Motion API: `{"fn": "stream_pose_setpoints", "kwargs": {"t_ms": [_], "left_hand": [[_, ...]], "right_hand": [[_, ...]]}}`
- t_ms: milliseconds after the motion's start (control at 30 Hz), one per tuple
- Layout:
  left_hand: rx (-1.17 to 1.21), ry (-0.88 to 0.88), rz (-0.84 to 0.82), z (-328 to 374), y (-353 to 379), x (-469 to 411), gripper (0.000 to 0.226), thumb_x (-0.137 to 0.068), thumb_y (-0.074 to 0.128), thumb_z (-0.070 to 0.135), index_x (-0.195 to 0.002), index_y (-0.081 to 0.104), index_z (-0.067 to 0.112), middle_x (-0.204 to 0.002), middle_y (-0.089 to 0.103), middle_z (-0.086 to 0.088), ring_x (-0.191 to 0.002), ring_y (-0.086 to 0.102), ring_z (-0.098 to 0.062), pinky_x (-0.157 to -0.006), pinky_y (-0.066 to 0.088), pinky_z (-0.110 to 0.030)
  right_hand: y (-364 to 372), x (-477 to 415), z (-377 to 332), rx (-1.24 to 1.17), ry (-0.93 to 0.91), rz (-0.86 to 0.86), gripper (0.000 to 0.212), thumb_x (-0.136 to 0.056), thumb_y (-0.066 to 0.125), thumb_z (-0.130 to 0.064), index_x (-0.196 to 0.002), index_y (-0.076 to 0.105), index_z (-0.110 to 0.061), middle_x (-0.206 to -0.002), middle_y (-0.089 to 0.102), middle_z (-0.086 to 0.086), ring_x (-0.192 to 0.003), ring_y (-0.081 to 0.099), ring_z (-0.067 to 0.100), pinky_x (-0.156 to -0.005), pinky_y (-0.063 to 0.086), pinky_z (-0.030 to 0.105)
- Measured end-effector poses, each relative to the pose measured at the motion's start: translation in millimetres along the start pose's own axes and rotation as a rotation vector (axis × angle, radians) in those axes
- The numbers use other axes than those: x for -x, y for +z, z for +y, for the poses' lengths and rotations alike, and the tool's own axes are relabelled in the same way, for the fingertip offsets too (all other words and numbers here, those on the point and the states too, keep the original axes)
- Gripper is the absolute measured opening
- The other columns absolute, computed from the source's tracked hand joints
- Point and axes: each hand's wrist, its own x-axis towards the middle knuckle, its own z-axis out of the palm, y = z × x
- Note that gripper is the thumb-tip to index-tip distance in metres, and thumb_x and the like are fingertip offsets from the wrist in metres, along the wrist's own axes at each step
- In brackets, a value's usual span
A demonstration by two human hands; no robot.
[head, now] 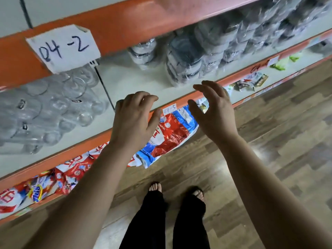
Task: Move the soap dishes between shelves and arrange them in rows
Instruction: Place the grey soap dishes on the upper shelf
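Soap dishes [183, 63], wrapped in clear plastic, stand in upright stacks on the white middle shelf [133, 81], each dish lying flat. The stacks form a row running along the shelf toward the right. Blur hides their outlines; their long axis seems to follow the shelf, but that is unsure. Just in front of the nearest stack, over the orange shelf edge, the right hand [213, 112] and left hand [133, 121] hover with fingers spread and lightly bent, holding nothing. Clear glasses [45, 108] lie further left, under a paper label [62, 47] reading 04-2. Red and blue snack packets [168, 133] fill the shelf below.
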Motion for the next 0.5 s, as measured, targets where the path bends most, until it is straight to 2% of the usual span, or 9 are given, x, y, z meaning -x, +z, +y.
{"fn": "stream_pose_setpoints", "kwargs": {"t_ms": [133,267,400,500], "left_hand": [[-0.027,-0.054,0.013,-4,33,-17,0.045,-0.096,0.039,0.039,-0.117,0.065,0.009,-0.117,0.063,-0.011,-0.104,0.06,-0.035,-0.085,0.045,-0.046],[-0.102,-0.062,0.034,-5,64,-28,0.044,-0.096,0.04,0.038,-0.117,0.066,0.009,-0.115,0.063,-0.011,-0.102,0.062,-0.034,-0.084,0.047,-0.046],[-0.121,-0.104,0.087,-1,89,-37,0.041,-0.095,0.043,0.035,-0.115,0.067,0.009,-0.115,0.064,-0.011,-0.1,0.063,-0.034,-0.083,0.048,-0.045],[-0.08,-0.159,0.133,0,106,-45,0.04,-0.095,0.044,0.035,-0.117,0.066,0.01,-0.116,0.064,-0.009,-0.101,0.063,-0.032,-0.084,0.047,-0.044]], "right_hand": [[27,-41,35,0.036,-0.066,-0.034,0.05,-0.088,0.06,-0.035,-0.131,0.06,-0.008,-0.142,0.051,0.017,-0.135,0.041,0.038,-0.107,0.038,0.045],[52,-96,61,0.154,-0.211,-0.017,0.057,-0.09,0.056,-0.04,-0.137,0.052,-0.007,-0.144,0.047,0.019,-0.14,0.032,0.044,-0.116,0.03,0.052],[72,-136,67,0.184,-0.212,-0.013,0.063,-0.09,0.046,-0.049,-0.14,0.05,-0.011,-0.145,0.047,0.013,-0.133,0.04,0.04,-0.105,0.041,0.052],[87,-141,69,0.208,-0.202,0.035,0.065,-0.087,0.04,-0.052,-0.137,0.055,-0.011,-0.144,0.05,0.011,-0.128,0.043,0.045,-0.1,0.041,0.055]]}}
